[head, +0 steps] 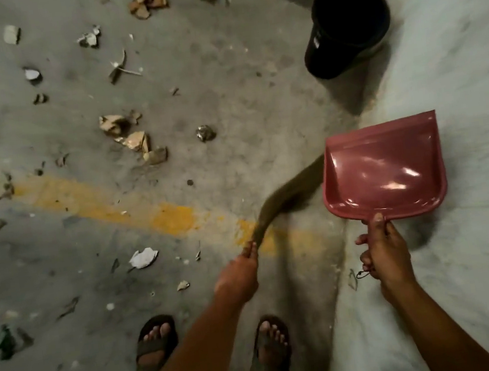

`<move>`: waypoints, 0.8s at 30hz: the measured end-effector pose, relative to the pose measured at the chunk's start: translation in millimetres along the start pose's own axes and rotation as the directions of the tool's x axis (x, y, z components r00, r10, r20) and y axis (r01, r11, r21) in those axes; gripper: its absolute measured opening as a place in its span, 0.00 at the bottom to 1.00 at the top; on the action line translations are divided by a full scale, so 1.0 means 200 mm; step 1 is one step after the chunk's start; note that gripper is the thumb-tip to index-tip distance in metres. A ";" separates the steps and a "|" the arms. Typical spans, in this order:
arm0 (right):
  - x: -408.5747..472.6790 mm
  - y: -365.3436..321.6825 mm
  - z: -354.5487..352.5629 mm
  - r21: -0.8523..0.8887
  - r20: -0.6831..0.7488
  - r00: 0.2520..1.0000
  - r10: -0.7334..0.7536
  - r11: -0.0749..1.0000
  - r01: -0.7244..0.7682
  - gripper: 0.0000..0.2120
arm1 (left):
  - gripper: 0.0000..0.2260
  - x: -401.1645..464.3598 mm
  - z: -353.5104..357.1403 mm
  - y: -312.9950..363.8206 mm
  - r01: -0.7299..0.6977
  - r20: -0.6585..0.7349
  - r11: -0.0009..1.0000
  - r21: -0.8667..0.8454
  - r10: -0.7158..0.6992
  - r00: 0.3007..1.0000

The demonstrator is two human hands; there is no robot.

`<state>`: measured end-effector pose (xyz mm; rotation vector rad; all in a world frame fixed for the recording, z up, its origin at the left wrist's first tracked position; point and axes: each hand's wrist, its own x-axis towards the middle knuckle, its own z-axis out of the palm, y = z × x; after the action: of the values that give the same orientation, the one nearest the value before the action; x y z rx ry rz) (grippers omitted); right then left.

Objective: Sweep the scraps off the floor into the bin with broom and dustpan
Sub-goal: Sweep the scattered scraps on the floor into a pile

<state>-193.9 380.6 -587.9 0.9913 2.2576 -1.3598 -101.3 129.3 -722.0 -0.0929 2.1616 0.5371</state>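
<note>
Left hand [241, 270] grips broom [287, 195]; right hand [383, 256] holds dustpan [384, 168].

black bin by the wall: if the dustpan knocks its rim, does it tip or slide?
The bin looks tall and narrow, so a knock at the rim would probably tip it rather than slide it. It seems thin plastic, likely light; its contents can't be seen. The wall close beside it may stop a fall that way.
</note>
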 end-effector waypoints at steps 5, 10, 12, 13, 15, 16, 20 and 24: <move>0.04 0.00 0.27 0.012 0.032 0.999 -0.030 0.999 0.030 0.22 | 0.37 0.08 -0.27 -0.47 0.209 -0.169 0.975 -0.068 -0.218 0.961; -0.02 -0.04 0.48 0.031 0.092 0.994 -0.060 0.998 0.057 0.19 | 0.34 0.06 -0.54 -0.91 0.381 -0.278 0.881 -0.280 -0.454 0.847; -0.06 -0.05 0.54 0.031 0.112 0.990 -0.081 0.996 0.078 0.19 | 0.33 0.01 -0.62 -1.04 0.426 -0.303 0.830 -0.360 -0.536 0.788; -0.08 -0.05 0.56 0.027 0.119 0.989 -0.088 0.996 0.085 0.18 | 0.33 -0.04 -0.64 -1.08 0.435 -0.322 0.813 -0.388 -0.562 0.762; -0.12 -0.07 0.59 0.021 0.128 0.986 -0.105 0.994 0.103 0.18 | 0.32 -0.13 -0.65 -1.10 0.404 -0.377 0.812 -0.421 -0.561 0.736; -0.14 -0.07 0.60 0.015 0.129 0.986 -0.107 0.994 0.106 0.19 | 0.31 -0.19 -0.63 -1.08 0.367 -0.412 0.824 -0.431 -0.541 0.733; -0.22 -0.12 0.57 0.032 0.110 0.988 -0.109 0.994 0.106 0.19 | 0.32 -0.35 -0.47 -0.83 0.196 -0.468 0.864 -0.464 -0.427 0.774; -0.25 -0.13 0.48 0.015 0.039 0.994 -0.101 0.995 0.100 0.21 | 0.34 -0.43 -0.22 -0.41 0.018 -0.415 0.925 -0.379 -0.187 0.891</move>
<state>-184.7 269.1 -588.7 0.8570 2.2999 -1.4236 -60.4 26.2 -660.6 -0.5878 2.4497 0.9258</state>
